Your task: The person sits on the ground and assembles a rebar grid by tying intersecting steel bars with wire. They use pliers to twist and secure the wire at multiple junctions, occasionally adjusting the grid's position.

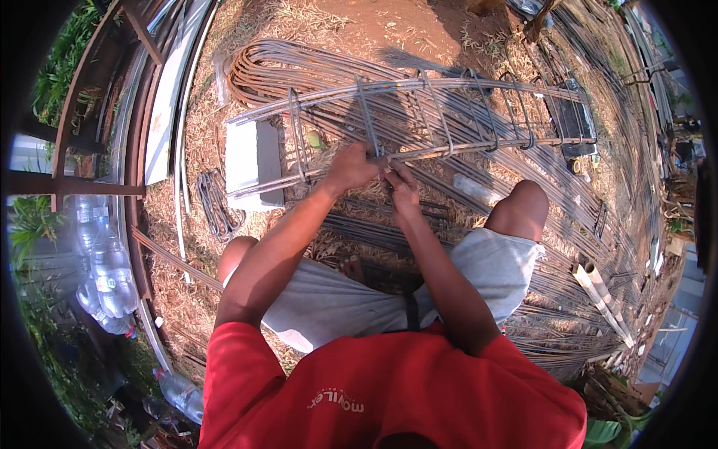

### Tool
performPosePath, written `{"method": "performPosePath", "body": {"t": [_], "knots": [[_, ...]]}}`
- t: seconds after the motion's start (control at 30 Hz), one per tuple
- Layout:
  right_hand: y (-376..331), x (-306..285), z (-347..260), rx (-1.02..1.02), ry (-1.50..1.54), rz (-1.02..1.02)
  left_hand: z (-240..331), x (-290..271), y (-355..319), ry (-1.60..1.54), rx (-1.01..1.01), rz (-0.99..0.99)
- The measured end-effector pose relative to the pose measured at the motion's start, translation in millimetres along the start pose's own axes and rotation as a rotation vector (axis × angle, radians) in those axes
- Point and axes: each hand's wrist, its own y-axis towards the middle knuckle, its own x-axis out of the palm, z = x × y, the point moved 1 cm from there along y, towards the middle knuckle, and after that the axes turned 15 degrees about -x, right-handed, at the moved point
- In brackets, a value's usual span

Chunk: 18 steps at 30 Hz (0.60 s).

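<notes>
A long rebar cage with several square stirrups lies across in front of me, its left end on a white block and its right end on a dark block. My left hand is closed around the near bars where a stirrup meets them. Right beside it, my right hand is closed just below the same joint, fingers pinched together. Whatever it holds is too small and dark to make out.
Bundles of long rebar, bent round at the left, lie on the straw-covered ground beneath the cage. Loose stirrups lie at left. Plastic bottles hang beyond a rusty frame. Two pale tubes lie at right.
</notes>
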Motion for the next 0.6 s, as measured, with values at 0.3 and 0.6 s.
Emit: {"method": "performPosePath", "body": {"t": [0.3, 0.6], "knots": [[6.3, 6.2, -8.7, 0.032, -0.053, 0.019, -7.0, 5.6, 11.0, -0.332, 0.094, -0.013], [2.1, 6.4, -16.8, -0.036, -0.081, -0.025, -12.7, 16.4, 24.5, -0.408, 0.129, -0.04]]}}
